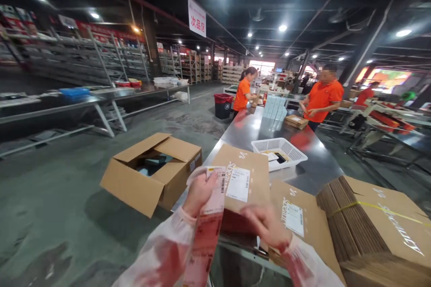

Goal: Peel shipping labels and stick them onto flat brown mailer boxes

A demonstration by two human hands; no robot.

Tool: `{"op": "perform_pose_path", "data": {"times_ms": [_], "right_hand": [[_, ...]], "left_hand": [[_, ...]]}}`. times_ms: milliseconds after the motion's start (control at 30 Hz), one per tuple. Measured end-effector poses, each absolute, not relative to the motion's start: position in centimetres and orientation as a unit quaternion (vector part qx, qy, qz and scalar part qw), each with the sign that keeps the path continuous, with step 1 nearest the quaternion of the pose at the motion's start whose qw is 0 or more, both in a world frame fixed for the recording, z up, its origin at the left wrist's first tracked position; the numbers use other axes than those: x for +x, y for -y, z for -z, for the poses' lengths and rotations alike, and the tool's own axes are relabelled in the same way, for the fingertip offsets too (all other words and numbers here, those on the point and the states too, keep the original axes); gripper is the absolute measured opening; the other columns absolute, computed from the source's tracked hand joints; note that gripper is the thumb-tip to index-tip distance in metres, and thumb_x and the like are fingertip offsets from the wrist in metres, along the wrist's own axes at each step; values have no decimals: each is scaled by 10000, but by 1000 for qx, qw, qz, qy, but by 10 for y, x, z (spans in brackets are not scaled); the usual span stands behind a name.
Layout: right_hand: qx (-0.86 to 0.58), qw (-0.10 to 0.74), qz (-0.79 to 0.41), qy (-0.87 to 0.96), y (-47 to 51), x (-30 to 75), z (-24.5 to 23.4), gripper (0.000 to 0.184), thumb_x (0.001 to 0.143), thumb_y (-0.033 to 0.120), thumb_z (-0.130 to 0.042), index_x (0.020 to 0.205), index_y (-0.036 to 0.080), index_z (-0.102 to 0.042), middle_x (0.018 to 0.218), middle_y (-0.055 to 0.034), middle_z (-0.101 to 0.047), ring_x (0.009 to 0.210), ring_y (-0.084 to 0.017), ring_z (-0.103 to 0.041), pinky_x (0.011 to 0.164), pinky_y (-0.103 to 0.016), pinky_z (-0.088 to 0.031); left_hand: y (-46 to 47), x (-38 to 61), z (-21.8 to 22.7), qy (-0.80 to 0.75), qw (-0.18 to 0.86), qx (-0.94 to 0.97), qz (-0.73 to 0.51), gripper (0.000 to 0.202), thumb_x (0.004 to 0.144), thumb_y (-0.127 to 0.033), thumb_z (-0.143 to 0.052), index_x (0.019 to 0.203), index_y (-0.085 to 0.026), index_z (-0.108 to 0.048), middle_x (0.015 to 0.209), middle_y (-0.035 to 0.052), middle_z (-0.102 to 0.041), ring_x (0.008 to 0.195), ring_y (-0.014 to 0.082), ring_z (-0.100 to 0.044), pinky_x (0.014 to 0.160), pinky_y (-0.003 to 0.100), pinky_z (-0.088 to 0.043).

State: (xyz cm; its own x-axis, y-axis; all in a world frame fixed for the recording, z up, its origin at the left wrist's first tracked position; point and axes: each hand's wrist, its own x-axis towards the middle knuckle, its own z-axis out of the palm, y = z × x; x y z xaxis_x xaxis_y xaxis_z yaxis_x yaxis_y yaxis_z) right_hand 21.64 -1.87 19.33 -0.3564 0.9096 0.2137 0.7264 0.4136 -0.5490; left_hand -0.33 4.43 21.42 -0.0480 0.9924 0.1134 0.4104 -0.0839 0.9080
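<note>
My left hand [199, 193] is closed on the top of a long strip of shipping labels [208, 224] that hangs down past my sleeve. Just right of it lies a closed brown parcel box [256, 168] with a white label on its lid. My right hand [267, 226] hovers low beside the strip, over the near edge of that parcel and a second labelled parcel [310, 215]. Its fingers are blurred by motion. Both parcels rest on a steel table [313, 166].
A bundle of flat cartons [377, 228] tied with yellow strap lies at the right. A white basket [279, 152] sits further along the table. An open carton [153, 170] stands on the floor at the left. Two people in orange shirts [323, 96] work at the far end.
</note>
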Motion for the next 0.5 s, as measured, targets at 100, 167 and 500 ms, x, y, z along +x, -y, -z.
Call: {"op": "perform_pose_path", "data": {"times_ms": [100, 167, 500], "right_hand": [[-734, 243, -98, 627, 10, 236, -185, 529, 883, 413, -365, 1199, 30, -548, 1250, -273, -535, 1234, -371, -452, 1033, -523, -321], [-772, 220, -126, 583, 2, 239, -174, 632, 865, 403, -383, 1267, -83, -436, 1320, -348, -429, 1287, -398, -378, 1053, -537, -296], [-658, 550, -197, 474, 60, 339, -184, 566, 821, 551, -440, 1251, 184, -467, 1223, -126, -603, 1114, -282, -566, 944, -416, -453]], "left_hand": [[-75, 10, -199, -632, 249, 629, -378, 276, 812, -322, -516, 761, -124, -703, 1049, 188, -664, 1112, 332, -531, 975, 437, -349], [-82, 13, -189, -635, 234, 643, -358, 270, 812, -295, -513, 757, -116, -707, 1073, 203, -652, 1120, 341, -522, 989, 450, -328], [-23, 41, -221, -400, 581, 486, -516, 530, 744, -545, -598, 1049, -115, -640, 1052, 134, -700, 989, 280, -644, 847, 357, -505]]}}
